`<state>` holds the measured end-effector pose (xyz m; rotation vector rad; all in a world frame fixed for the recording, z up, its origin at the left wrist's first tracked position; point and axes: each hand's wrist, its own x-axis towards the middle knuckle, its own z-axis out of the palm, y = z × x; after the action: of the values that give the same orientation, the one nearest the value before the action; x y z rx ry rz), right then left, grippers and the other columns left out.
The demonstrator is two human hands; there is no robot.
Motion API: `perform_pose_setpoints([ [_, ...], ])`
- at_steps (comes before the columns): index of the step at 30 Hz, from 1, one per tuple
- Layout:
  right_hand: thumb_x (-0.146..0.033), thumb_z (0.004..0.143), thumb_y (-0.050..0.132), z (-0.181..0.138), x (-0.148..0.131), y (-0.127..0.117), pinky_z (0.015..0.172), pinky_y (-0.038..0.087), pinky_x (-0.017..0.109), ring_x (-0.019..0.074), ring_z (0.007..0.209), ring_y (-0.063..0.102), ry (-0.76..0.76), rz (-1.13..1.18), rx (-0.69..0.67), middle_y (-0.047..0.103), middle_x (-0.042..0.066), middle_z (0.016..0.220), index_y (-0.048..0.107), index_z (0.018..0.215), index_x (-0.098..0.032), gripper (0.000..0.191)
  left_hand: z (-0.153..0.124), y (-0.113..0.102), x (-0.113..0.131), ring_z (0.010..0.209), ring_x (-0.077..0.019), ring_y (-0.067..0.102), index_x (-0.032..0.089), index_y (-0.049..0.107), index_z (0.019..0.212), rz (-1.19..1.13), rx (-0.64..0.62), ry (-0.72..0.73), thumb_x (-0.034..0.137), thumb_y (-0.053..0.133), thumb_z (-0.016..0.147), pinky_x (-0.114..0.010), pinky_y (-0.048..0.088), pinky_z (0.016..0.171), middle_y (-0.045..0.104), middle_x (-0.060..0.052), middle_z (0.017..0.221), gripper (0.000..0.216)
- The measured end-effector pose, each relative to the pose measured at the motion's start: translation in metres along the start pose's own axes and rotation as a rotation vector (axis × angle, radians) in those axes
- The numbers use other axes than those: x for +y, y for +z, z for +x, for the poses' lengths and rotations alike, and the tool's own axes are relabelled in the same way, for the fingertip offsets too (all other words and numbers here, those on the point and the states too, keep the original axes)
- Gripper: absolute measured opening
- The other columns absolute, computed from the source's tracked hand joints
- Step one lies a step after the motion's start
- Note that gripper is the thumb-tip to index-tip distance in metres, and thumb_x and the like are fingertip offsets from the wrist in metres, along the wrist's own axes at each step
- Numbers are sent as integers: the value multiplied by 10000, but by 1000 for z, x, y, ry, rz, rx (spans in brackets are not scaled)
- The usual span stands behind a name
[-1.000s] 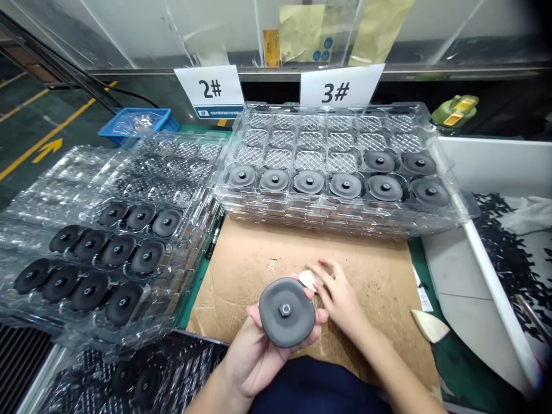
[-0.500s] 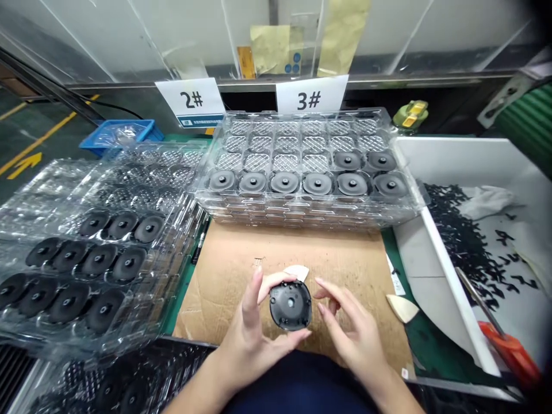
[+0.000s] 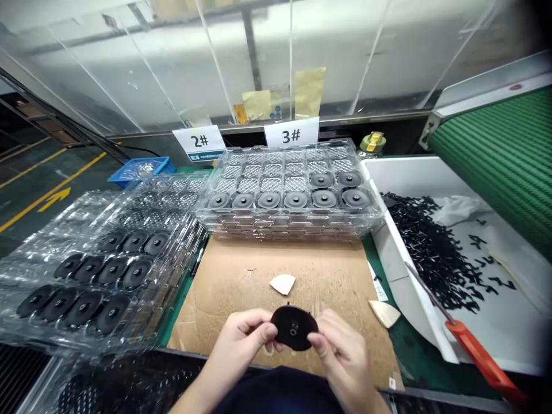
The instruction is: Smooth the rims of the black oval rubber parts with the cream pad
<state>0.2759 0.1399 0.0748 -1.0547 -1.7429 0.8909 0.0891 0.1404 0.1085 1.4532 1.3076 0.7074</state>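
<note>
Low over the cardboard sheet [image 3: 228, 270] I hold a black rounded plastic cover [image 3: 294, 328] with a small round boss near its middle. My left hand [image 3: 248, 339] pinches its left edge between thumb and fingers. On its right edge the thumb and fingers of my right hand [image 3: 342, 345] are closed. The cover is tilted, and its underside is hidden. Just beyond it lies a cream-white wedge-shaped piece [image 3: 283, 283]. Similar black covers sit in the clear tray stack [image 3: 284, 221] ahead and in the clear tray [image 3: 146, 310] at the left.
At the right stands a white bin [image 3: 399, 247] with a heap of small black parts [image 3: 431, 253]. An orange-handled screwdriver [image 3: 478, 356] lies across its edge. Another pale wedge [image 3: 384, 313] is near the bin. A blue basket [image 3: 142, 169] and a yellow-lidded bottle [image 3: 372, 144] stand farther back.
My right hand has closed on the cover's right edge. The cover has turned from its studded face to the bossed face and moved slightly down. The view has tilted up.
</note>
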Motion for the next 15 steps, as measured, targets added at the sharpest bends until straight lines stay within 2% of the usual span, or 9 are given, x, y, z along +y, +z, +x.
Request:
perform_pose_setpoints([
  [2, -445, 958, 288, -11, 11, 3, 552, 380, 249, 149, 558, 514, 51, -34, 7, 530, 12, 585, 606, 727, -184, 471, 10, -6, 6, 463, -145, 585, 129, 631, 601, 80, 38, 24, 332, 489, 826, -225, 476, 458, 642, -33, 503, 334],
  [4, -410, 970, 264, -20, 31, 4, 541, 389, 220, 141, 566, 557, 99, -102, -1, 577, 11, 607, 624, 789, -187, 460, 32, -19, 17, 474, -146, 587, 141, 635, 573, 190, 117, 67, 295, 536, 790, -225, 470, 462, 648, -19, 506, 284],
  [5, -389, 972, 274, -25, 43, 5, 516, 376, 208, 135, 541, 561, 129, -149, -2, 582, 6, 584, 623, 752, -187, 460, 48, -28, 26, 507, -152, 599, 148, 643, 582, 250, 167, 96, 289, 548, 784, -237, 481, 497, 659, -17, 532, 264],
  [7, -383, 958, 325, -34, 66, 6, 460, 324, 205, 128, 467, 539, 169, -255, -8, 566, 0, 509, 577, 590, -182, 489, 89, -48, 47, 706, -184, 640, 166, 676, 694, 363, 269, 187, 322, 577, 772, -290, 508, 686, 711, -31, 719, 201],
  [8, -396, 947, 344, -38, 77, 8, 444, 295, 212, 127, 439, 525, 177, -308, -9, 552, 1, 477, 538, 525, -179, 513, 114, -57, 58, 840, -198, 634, 178, 687, 789, 417, 306, 240, 337, 593, 765, -319, 482, 807, 717, -41, 873, 187],
  [10, -407, 937, 345, -46, 92, 11, 442, 258, 224, 126, 420, 513, 176, -400, 0, 540, 6, 454, 499, 483, -177, 532, 167, -70, 81, 1032, -202, 567, 183, 682, 832, 536, 327, 331, 335, 598, 777, -359, 385, 967, 665, -52, 1073, 182],
  [12, -382, 938, 322, -51, 101, 16, 460, 248, 230, 124, 442, 529, 167, -471, 21, 552, 11, 475, 503, 499, -177, 518, 219, -76, 98, 1115, -222, 508, 157, 653, 860, 657, 308, 375, 316, 582, 802, -454, 347, 991, 613, -70, 1144, 184],
  [15, -345, 939, 295, -54, 108, 22, 479, 252, 233, 116, 462, 548, 149, -543, 43, 562, 8, 491, 508, 516, -180, 502, 280, -73, 104, 1012, -217, 557, 145, 603, 960, 795, 237, 373, 317, 550, 832, -461, 437, 888, 604, -75, 1085, 221],
])
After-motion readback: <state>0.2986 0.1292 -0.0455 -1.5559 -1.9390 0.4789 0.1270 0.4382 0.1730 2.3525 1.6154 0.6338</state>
